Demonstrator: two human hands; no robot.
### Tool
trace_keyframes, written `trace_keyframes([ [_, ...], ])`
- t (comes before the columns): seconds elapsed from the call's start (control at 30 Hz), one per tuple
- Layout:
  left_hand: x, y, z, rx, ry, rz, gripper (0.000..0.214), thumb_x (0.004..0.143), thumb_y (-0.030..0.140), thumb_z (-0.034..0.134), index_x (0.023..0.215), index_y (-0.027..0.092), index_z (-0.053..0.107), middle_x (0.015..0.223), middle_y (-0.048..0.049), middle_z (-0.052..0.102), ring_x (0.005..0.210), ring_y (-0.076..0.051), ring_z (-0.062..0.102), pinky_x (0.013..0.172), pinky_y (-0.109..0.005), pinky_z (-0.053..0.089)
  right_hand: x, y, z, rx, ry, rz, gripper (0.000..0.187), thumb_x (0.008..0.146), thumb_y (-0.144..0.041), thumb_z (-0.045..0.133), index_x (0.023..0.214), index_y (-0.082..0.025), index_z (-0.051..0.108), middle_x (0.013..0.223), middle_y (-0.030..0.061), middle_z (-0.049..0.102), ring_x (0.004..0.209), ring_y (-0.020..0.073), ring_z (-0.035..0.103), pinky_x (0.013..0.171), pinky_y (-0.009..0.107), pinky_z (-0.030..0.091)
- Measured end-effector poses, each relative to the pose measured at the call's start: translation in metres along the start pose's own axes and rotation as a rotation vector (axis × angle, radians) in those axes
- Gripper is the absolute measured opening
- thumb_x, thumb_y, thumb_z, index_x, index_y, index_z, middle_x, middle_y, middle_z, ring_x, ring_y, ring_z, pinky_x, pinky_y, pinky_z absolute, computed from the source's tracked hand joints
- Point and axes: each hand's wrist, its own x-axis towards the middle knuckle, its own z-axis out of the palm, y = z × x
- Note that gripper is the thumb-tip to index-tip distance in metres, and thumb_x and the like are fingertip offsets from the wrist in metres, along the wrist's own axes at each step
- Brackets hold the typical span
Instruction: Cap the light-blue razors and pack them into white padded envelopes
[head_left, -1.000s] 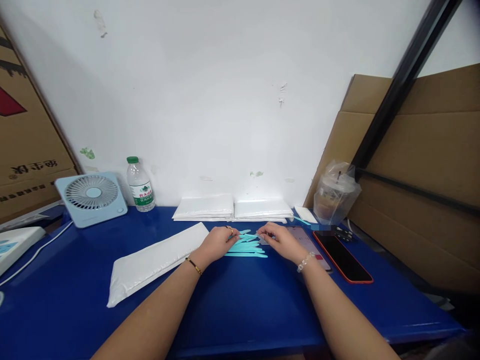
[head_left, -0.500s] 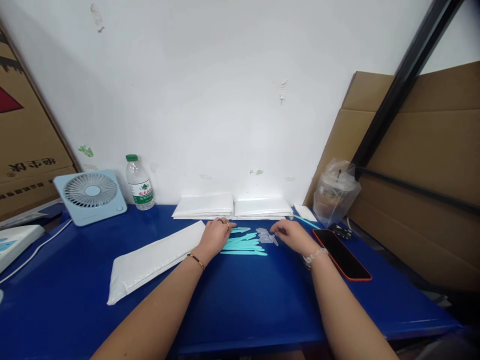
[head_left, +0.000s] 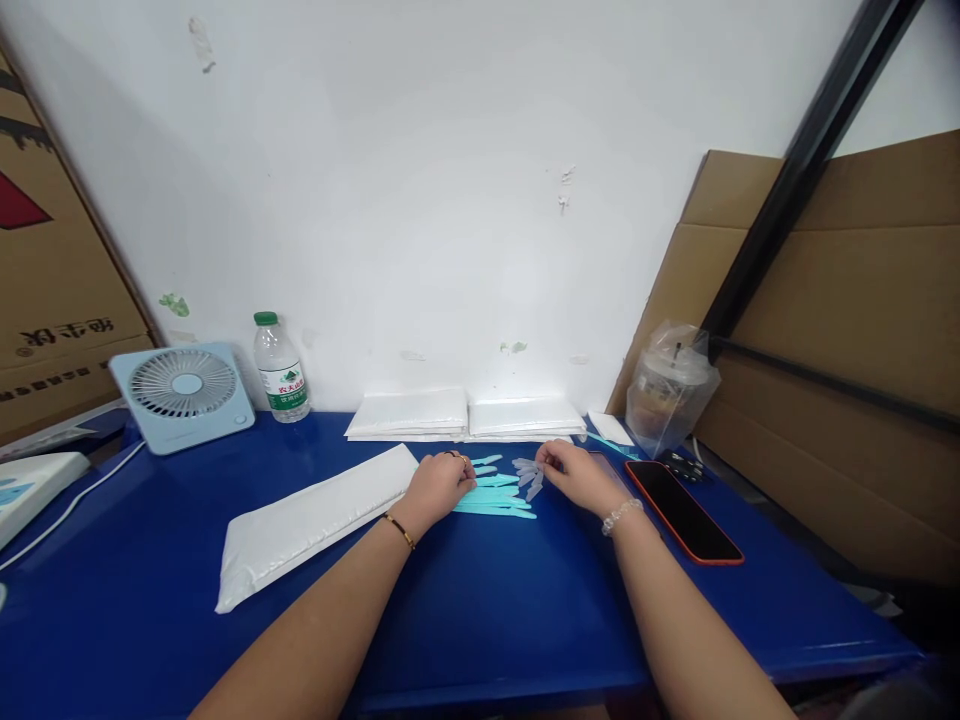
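Observation:
Slim turquoise eyebrow razors (head_left: 496, 508) lie in a loose pile at the middle of the blue table. My left hand (head_left: 441, 485) is closed over the left ends of the pile, its thumb and fingers pinched on a razor; its palm side is hidden. Just right of the pile is a small heap of translucent plastic caps (head_left: 529, 478). At the heap's right edge, my right hand (head_left: 574, 470) pinches with thumb and forefinger, seemingly on one cap, though the tips hide most of it. A long white padded envelope (head_left: 315, 525) lies left of my left hand.
Two stacks of white packets, one left (head_left: 409, 413) and one right (head_left: 525, 415), lie against the wall. A phone (head_left: 686, 512), a bagged drink cup (head_left: 671, 385) and a cardboard sheet stand right. Further left are a water bottle (head_left: 282, 370) and a blue fan (head_left: 184, 395).
My left hand has drawn slightly nearer and curled its fingers in. The razors have spread a little. My right hand has shifted slightly left onto the caps, which are rearranged.

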Motion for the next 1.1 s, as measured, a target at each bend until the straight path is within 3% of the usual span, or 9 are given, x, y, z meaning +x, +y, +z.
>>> trace_keyframes([
  [0.13, 0.001, -0.004, 0.0, -0.037, 0.048, 0.012, 0.014, 0.079, 0.024, 0.048, 0.076, 0.021, 0.062, 0.082, -0.0011, 0.065, 0.077, -0.016, 0.058, 0.068, -0.025, 0.038, 0.002, -0.002, 0.003, 0.33, -0.009, 0.061, 0.016, 0.079, -0.033, 0.054, 0.085, -0.019, 0.058, 0.066, -0.0002, 0.057, 0.058, 0.0122, 0.053, 0.057, 0.024, 0.041],
  [0.23, 0.003, -0.008, -0.001, -0.125, 0.075, -0.024, 0.014, 0.08, 0.028, 0.049, 0.08, 0.022, 0.062, 0.08, -0.0003, 0.064, 0.076, -0.016, 0.058, 0.066, -0.024, 0.038, 0.003, -0.005, 0.003, 0.572, 0.054, 0.155, 0.026, 0.073, -0.038, 0.063, 0.085, -0.016, 0.06, 0.064, -0.0008, 0.056, 0.054, 0.0105, 0.052, 0.053, 0.023, 0.041],
  [0.43, 0.005, -0.015, 0.001, -0.291, 0.066, -0.085, 0.017, 0.078, 0.032, 0.05, 0.083, 0.02, 0.062, 0.08, -0.0007, 0.064, 0.073, -0.014, 0.056, 0.061, -0.022, 0.038, 0.005, -0.009, 0.001, 0.864, 0.097, 0.272, 0.038, 0.061, -0.043, 0.073, 0.083, -0.014, 0.065, 0.067, 0.0031, 0.063, 0.058, 0.0124, 0.057, 0.057, 0.025, 0.046],
  [0.63, 0.005, -0.014, 0.0, -0.357, 0.059, -0.062, 0.023, 0.079, 0.036, 0.047, 0.083, 0.019, 0.062, 0.078, -0.0003, 0.063, 0.068, -0.013, 0.054, 0.059, -0.023, 0.037, 0.004, -0.012, 0.005, 0.852, 0.157, 0.282, 0.038, 0.068, -0.051, 0.065, 0.064, -0.013, 0.06, 0.055, 0.0031, 0.06, 0.046, 0.0113, 0.055, 0.044, 0.022, 0.043],
  [0.77, 0.005, -0.012, -0.001, -0.368, 0.053, -0.048, 0.023, 0.078, 0.036, 0.048, 0.083, 0.019, 0.062, 0.077, 0.0004, 0.063, 0.067, -0.013, 0.053, 0.058, -0.023, 0.037, 0.004, -0.014, 0.008, 0.803, 0.14, 0.265, 0.038, 0.071, -0.051, 0.063, 0.063, -0.014, 0.058, 0.051, 0.0016, 0.058, 0.043, 0.0104, 0.053, 0.042, 0.022, 0.043],
  [0.97, 0.007, -0.01, 0.001, -0.408, 0.045, -0.023, 0.023, 0.079, 0.036, 0.047, 0.083, 0.019, 0.062, 0.075, 0.0007, 0.063, 0.067, -0.013, 0.053, 0.059, -0.023, 0.037, 0.007, -0.019, 0.019, 0.805, 0.082, 0.236, 0.039, 0.071, -0.052, 0.062, 0.066, -0.013, 0.058, 0.054, 0.0024, 0.06, 0.043, 0.0103, 0.055, 0.044, 0.022, 0.045],
  [1.1, 0.008, -0.012, 0.003, -0.377, 0.021, -0.023, 0.024, 0.079, 0.036, 0.047, 0.084, 0.019, 0.062, 0.076, 0.0002, 0.062, 0.068, -0.013, 0.054, 0.059, -0.023, 0.039, 0.008, -0.026, 0.025, 0.739, -0.033, 0.225, 0.041, 0.073, -0.054, 0.058, 0.068, -0.013, 0.059, 0.053, 0.0023, 0.061, 0.044, 0.011, 0.056, 0.047, 0.023, 0.047],
])
